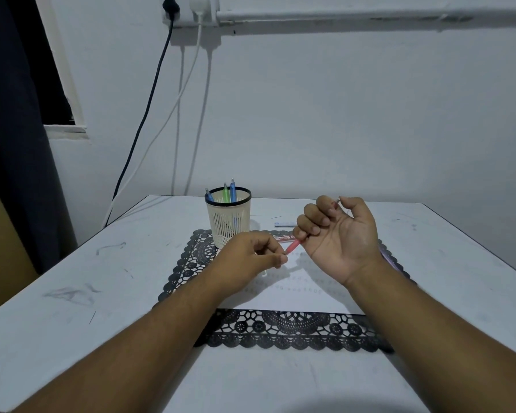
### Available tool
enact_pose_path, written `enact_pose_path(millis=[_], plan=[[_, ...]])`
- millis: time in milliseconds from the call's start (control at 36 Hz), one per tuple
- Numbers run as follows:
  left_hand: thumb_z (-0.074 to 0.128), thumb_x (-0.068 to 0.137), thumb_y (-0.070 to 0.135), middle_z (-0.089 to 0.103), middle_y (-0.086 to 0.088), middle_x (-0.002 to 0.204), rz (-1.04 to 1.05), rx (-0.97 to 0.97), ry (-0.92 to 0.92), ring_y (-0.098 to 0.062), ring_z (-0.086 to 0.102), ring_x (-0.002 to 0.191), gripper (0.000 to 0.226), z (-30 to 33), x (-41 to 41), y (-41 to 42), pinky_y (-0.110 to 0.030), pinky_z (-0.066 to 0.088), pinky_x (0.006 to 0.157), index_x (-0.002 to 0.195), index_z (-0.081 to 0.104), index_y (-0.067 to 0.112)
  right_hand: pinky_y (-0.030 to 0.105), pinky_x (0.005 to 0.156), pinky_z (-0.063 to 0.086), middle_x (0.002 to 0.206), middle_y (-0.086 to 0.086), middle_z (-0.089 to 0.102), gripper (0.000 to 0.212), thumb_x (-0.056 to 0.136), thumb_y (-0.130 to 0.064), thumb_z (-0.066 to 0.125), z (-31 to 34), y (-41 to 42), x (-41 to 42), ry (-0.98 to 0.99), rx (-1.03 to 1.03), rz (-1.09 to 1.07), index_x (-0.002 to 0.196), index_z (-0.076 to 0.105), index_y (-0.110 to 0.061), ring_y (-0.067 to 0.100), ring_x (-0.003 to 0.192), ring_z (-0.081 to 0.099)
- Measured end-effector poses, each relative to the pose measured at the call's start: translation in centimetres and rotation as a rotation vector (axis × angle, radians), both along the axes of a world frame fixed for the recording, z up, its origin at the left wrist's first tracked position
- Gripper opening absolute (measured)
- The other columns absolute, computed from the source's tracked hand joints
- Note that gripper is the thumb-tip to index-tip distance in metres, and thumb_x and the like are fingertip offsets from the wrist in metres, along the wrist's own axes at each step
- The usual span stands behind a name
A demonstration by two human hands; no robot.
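My right hand [337, 236] is curled round the red pen [292, 247], my left hand [248, 257] pinches its tip end, just in front of the pen cup [228, 219]. Looks like loosening the tip; next needs a firm right grip and a straight left pull or twist

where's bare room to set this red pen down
Bare white table left of the black lace mat and right of it. Crowded: the mat's far edge, by the cream slatted pen cup, left hand and right hand.
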State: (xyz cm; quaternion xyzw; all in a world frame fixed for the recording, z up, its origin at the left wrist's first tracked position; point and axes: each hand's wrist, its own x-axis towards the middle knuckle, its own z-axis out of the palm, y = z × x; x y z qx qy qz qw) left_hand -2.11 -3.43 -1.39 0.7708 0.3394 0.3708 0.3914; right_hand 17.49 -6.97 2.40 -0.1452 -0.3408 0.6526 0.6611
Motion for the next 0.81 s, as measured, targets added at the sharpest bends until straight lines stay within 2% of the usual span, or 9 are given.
enact_pose_path(millis=[56,139,222,333,667,806], plan=[[0.079,0.09,0.019,0.074,-0.006,0.082,-0.003,0.002,0.001,-0.016,0.065,0.078,0.008,0.0,-0.02,0.0,-0.049,0.055,0.084,0.083,0.076,0.022,0.034,0.064,0.031,0.067,-0.001,0.027,0.028,0.085,-0.037,0.045,-0.05,0.02,0.03,0.017,-0.008,0.002,0.065,0.038,-0.019,0.019,0.061,0.026],[0.081,0.089,0.02,0.072,-0.01,0.084,0.0,0.001,0.007,-0.015,0.063,0.076,0.007,0.01,-0.03,-0.06,-0.044,0.053,0.08,0.083,0.077,0.022,0.034,0.063,0.031,0.066,-0.001,0.026,0.026,0.083,-0.034,0.046,-0.02,-0.02,0.03,-0.016,-0.002,-0.005,0.064,0.037,-0.019,0.018,0.061,0.025],[0.079,0.09,0.019,0.074,-0.006,0.082,0.004,-0.003,0.004,-0.017,0.064,0.077,0.008,-0.01,0.0,-0.11,-0.052,0.055,0.083,0.083,0.076,0.021,0.034,0.063,0.032,0.067,-0.001,0.025,0.025,0.083,-0.034,0.047,-0.07,-0.1,0.04,-0.001,0.009,-0.006,0.065,0.036,-0.019,0.018,0.061,0.025],[0.079,0.091,0.02,0.075,-0.006,0.083,0.002,-0.006,0.006,-0.018,0.065,0.078,0.007,-0.01,-0.11,-0.12,-0.054,0.055,0.085,0.084,0.077,0.022,0.034,0.062,0.031,0.067,0.0,0.024,0.026,0.083,-0.035,0.046,-0.09,-0.13,-0.03,0.006,0.009,-0.006,0.065,0.035,-0.019,0.019,0.062,0.023],[0.079,0.089,0.023,0.075,-0.001,0.081,-0.019,-0.013,-0.008,-0.017,0.063,0.077,0.006,-0.04,-0.11,-0.08,-0.045,0.052,0.079,0.084,0.076,0.022,0.033,0.062,0.031,0.067,0.0,0.024,0.027,0.085,-0.034,0.044,0.05,-0.18,0.08,0.003,0.018,0.006,0.065,0.036,-0.019,0.019,0.062,0.023],[0.079,0.087,0.026,0.075,0.0,0.081,-0.015,-0.02,-0.007,-0.02,0.063,0.079,0.006,0.0,-0.04,-0.05,-0.053,0.053,0.083,0.084,0.076,0.023,0.034,0.063,0.032,0.066,-0.001,0.027,0.029,0.086,-0.038,0.044,0.03,-0.19,0.0,0.01,0.007,0.017,0.065,0.04,-0.018,0.018,0.06,0.028]])
